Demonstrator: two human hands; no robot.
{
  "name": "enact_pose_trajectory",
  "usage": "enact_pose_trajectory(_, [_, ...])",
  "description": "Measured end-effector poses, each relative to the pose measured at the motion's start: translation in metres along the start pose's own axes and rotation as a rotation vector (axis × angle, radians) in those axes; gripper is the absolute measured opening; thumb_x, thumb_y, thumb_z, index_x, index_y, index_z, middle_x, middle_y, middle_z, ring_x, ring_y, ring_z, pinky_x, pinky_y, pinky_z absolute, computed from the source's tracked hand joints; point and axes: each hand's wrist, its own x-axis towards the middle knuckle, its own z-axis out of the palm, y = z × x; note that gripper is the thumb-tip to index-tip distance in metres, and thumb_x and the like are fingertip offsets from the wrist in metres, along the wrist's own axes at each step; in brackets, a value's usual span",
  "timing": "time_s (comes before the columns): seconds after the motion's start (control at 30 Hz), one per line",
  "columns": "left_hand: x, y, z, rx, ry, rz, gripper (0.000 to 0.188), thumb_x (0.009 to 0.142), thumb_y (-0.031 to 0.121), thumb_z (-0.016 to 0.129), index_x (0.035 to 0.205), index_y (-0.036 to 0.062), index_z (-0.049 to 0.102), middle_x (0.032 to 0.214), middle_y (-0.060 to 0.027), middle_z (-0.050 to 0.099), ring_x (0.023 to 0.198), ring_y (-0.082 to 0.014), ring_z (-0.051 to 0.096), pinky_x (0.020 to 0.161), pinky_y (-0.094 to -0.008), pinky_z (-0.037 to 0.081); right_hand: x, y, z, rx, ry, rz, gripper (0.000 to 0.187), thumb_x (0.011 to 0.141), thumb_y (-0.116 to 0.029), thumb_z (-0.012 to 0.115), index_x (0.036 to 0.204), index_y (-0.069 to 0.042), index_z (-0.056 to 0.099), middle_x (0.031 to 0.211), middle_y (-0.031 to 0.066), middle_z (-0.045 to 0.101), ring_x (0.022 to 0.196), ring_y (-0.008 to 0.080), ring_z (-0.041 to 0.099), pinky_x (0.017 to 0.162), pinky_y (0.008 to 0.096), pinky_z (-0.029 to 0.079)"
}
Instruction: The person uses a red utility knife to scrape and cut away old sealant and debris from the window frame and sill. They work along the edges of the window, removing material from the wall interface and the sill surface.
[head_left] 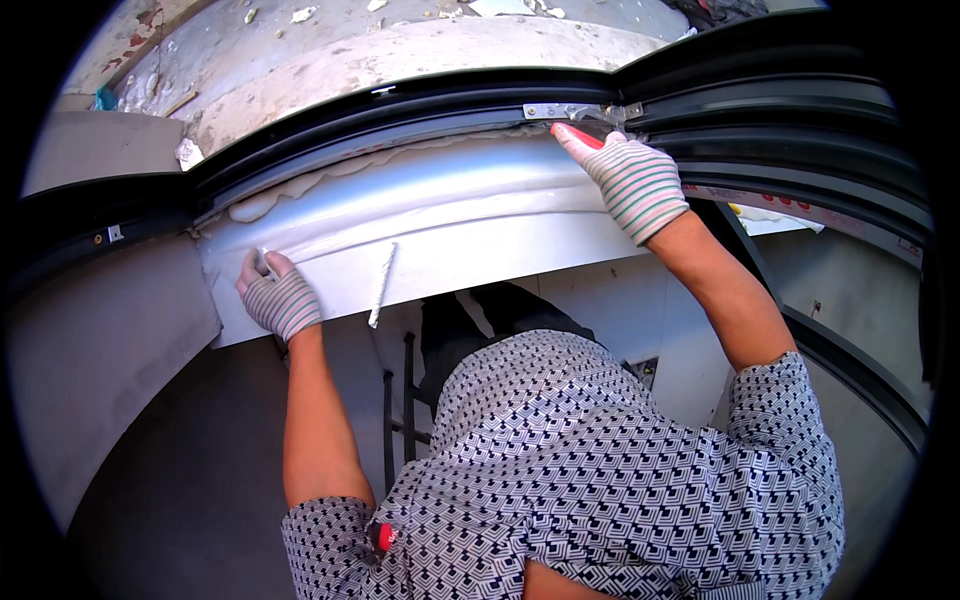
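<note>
My right hand (636, 178), in a striped knit glove, is closed around a red-handled tool (580, 136) at the right end of the window frame (400, 102). The tool's working end is hidden. A bead of cream expanding foam (290, 192) runs along the frame's lower edge. Below it lies a shiny white sill panel (450, 235) with a raised fold along it. My left hand (278, 293), gloved alike, rests at the panel's left end with fingers bent and thumb close to them; what they pinch, if anything, is too small to make out. A thin white twisted strip (383, 285) lies on the panel.
A metal bracket (570, 111) with clear plastic sits on the frame near my right hand. Black frame profiles (800, 120) run along the right. Beyond the opening, a rough ledge (400, 60) carries white debris. Black metal legs (409, 400) stand below the panel.
</note>
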Motion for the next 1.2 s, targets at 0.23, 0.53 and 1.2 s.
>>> enact_pose_trajectory(0.23, [0.002, -0.002, 0.003, 0.007, -0.007, 0.006, 0.038, 0.095, 0.028, 0.066, 0.123, 0.0029, 0.067, 0.107, -0.0155, 0.065, 0.09, -0.0271, 0.065, 0.083, -0.0413, 0.054, -0.001, -0.006, -0.012, -0.037, -0.056, 0.034, 0.08, 0.093, 0.003, 0.064, 0.16, -0.029, 0.034, 0.105, 0.0235, 0.07, 0.085, 0.0335, 0.075, 0.066, 0.0424, 0.064])
enact_pose_trajectory(0.53, [-0.004, 0.009, -0.001, 0.017, -0.032, -0.036, 0.038, 0.095, 0.028, 0.065, 0.123, 0.0026, 0.067, 0.111, -0.017, 0.065, 0.096, -0.0292, 0.066, 0.086, -0.0417, 0.054, -0.01, 0.014, -0.01, 0.074, -0.047, -0.015, 0.07, 0.098, 0.001, 0.054, 0.158, -0.031, 0.038, 0.087, 0.0195, 0.066, 0.068, 0.0303, 0.07, 0.06, 0.0409, 0.06])
enact_pose_trajectory(1.2, [-0.039, 0.067, -0.012, 0.11, -0.001, 0.079, 0.037, 0.092, 0.027, 0.068, 0.119, 0.0029, 0.064, 0.11, -0.018, 0.065, 0.104, -0.0366, 0.061, 0.092, -0.0485, 0.049, 0.082, -0.235, -0.042, 1.074, 0.345, -0.426, 0.054, 0.096, -0.019, 0.066, 0.147, -0.032, 0.053, 0.084, 0.0185, 0.059, 0.069, 0.035, 0.06, 0.062, 0.0437, 0.051])
